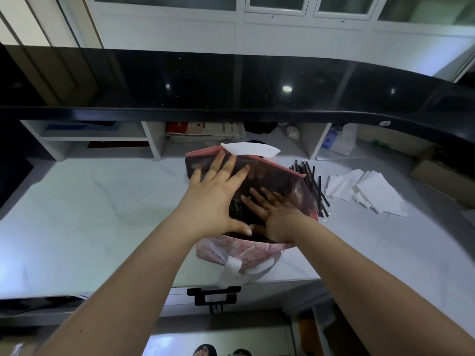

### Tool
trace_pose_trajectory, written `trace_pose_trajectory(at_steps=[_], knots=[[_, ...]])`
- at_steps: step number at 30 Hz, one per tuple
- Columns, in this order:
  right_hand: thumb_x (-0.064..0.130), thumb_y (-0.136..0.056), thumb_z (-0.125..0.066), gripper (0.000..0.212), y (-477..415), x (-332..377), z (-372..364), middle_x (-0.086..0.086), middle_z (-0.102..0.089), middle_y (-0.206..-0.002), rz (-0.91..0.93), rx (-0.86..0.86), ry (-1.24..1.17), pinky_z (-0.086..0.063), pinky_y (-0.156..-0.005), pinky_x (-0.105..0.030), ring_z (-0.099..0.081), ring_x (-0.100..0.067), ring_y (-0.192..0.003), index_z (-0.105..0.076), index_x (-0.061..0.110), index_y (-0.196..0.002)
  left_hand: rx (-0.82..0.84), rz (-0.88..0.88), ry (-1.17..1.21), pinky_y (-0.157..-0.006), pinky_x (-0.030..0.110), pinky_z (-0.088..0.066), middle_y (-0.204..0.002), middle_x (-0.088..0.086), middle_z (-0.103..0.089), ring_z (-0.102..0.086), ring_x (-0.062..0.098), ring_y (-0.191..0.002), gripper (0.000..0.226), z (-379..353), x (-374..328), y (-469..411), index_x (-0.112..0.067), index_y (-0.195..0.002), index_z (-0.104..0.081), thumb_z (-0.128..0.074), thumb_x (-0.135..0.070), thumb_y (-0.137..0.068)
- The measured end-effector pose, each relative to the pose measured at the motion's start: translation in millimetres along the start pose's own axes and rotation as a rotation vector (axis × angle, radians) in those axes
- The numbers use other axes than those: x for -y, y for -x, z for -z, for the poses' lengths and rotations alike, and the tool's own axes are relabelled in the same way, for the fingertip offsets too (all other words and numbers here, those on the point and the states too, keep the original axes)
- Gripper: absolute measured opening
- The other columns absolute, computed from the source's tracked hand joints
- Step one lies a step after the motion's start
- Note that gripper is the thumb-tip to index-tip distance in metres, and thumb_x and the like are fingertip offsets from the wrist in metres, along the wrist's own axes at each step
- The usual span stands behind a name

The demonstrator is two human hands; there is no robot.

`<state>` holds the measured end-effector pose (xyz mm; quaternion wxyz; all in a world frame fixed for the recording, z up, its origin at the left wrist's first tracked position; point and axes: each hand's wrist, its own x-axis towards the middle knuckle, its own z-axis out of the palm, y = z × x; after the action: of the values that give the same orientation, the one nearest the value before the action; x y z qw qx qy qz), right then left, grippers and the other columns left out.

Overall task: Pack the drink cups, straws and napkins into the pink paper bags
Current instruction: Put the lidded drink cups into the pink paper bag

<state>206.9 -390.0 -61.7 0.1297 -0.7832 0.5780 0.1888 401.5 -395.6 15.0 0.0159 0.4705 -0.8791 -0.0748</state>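
A pink paper bag with white handles stands open on the white counter, its mouth toward me. My left hand reaches into the mouth with fingers spread straight, pressing against the far inner wall near the top edge. My right hand is deeper inside the bag, fingers straight and flat against the inside. What lies under the hands in the dark interior is hidden. Black straws lie in a loose pile just right of the bag. White napkins are spread further right. No drink cup shows.
The white counter runs left to right, with its front edge close under the bag. Open shelf cubbies with papers and boxes sit behind it under a black ledge. A cardboard box stands at the far right.
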Motion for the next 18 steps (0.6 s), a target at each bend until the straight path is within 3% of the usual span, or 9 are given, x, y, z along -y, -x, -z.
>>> trace_pose_trajectory(at_steps=[2, 4, 6, 7, 10, 13, 15, 18], knots=[[0.059, -0.098, -0.035, 0.074, 4.1, -1.1, 14.9, 0.005, 0.015, -0.162, 0.011, 0.018, -0.055, 0.001, -0.121, -0.042, 0.01, -0.021, -0.15, 0.012, 0.041, -0.152, -0.085, -0.014, 0.023, -0.121, 0.047, -0.005, -0.164, -0.003, -0.003, 0.007, 0.017, -0.15, 0.098, 3.4, -2.2, -1.0, -0.033, -0.155, -0.008, -0.064, -0.064, -0.08], [0.046, -0.096, -0.052, 0.073, 12.9, -1.9, 42.4, 0.002, -0.017, -0.161, 0.006, -0.053, -0.249, -0.023, -0.116, -0.037, -0.022, -0.024, -0.146, -0.009, 0.041, -0.153, -0.174, -0.031, 0.052, -0.118, 0.043, -0.015, -0.16, -0.007, -0.023, -0.011, 0.016, -0.149, 0.078, 10.0, -3.7, -2.2, -0.032, -0.152, -0.021, -0.06, -0.053, -0.088], [0.033, -0.093, -0.061, 0.059, 31.7, -1.6, 73.7, 0.006, -0.051, -0.14, -0.004, -0.219, -0.446, -0.041, -0.098, -0.028, -0.051, -0.018, -0.125, -0.037, 0.036, -0.146, -0.241, -0.035, 0.056, -0.111, 0.04, -0.027, -0.149, -0.009, -0.04, -0.029, 0.016, -0.139, 0.064, 18.6, -4.3, -2.9, -0.033, -0.147, -0.034, -0.059, -0.047, -0.09], [0.03, -0.092, -0.063, 0.048, 44.8, -1.3, 85.8, 0.009, -0.058, -0.127, -0.019, -0.31, -0.494, -0.044, -0.09, -0.023, -0.056, -0.013, -0.113, -0.048, 0.035, -0.138, -0.269, -0.036, 0.055, -0.107, 0.039, -0.031, -0.143, -0.01, -0.046, -0.035, 0.016, -0.133, 0.058, 22.4, -4.4, -3.3, -0.033, -0.144, -0.039, -0.058, -0.044, -0.091], [0.026, -0.092, -0.064, 0.029, 85.8, 0.0, 97.1, 0.016, -0.063, -0.105, -0.118, -0.598, -0.596, -0.044, -0.078, -0.019, -0.056, -0.004, -0.091, -0.063, 0.034, -0.12, -0.33, -0.048, 0.101, -0.096, 0.036, -0.039, -0.128, -0.009, -0.06, -0.048, 0.017, -0.119, 0.04, 31.3, -9.4, -4.6, -0.033, -0.132, -0.055, -0.058, -0.035, -0.092], [0.022, -0.092, -0.065, 0.02, 112.6, 3.6, 82.7, 0.011, -0.066, -0.1, -0.24, -0.839, -0.665, -0.047, -0.077, -0.022, -0.057, -0.009, -0.092, -0.067, 0.028, -0.11, -0.361, -0.096, 0.125, -0.094, 0.038, -0.044, -0.119, -0.006, -0.065, -0.054, 0.018, -0.111, 0.035, 33.6, -25.8, -9.3, -0.03, -0.126, -0.061, -0.058, -0.033, -0.092], [0.019, -0.091, -0.065, 0.018, 119.5, -2.0, 68.0, 0.004, -0.068, -0.103, -0.359, -0.883, -0.562, -0.049, -0.079, -0.029, -0.058, -0.017, -0.095, -0.069, 0.023, -0.109, -0.363, -0.154, 0.142, -0.094, 0.041, -0.044, -0.115, -0.006, -0.066, -0.056, 0.019, -0.107, 0.031, 33.1, -42.4, -15.4, -0.03, -0.122, -0.063, -0.057, -0.034, -0.092], [0.012, -0.089, -0.065, 0.02, 137.4, -16.5, 48.9, 0.001, -0.07, -0.103, -0.517, -0.936, -0.499, -0.048, -0.085, -0.035, -0.059, -0.022, -0.1, -0.071, 0.018, -0.107, -0.38, -0.258, 0.157, -0.083, 0.035, -0.042, -0.107, -0.004, -0.066, -0.056, 0.021, -0.101, 0.025, 30.9, -75.9, -28.2, -0.027, -0.112, -0.066, -0.052, -0.032, -0.093]])
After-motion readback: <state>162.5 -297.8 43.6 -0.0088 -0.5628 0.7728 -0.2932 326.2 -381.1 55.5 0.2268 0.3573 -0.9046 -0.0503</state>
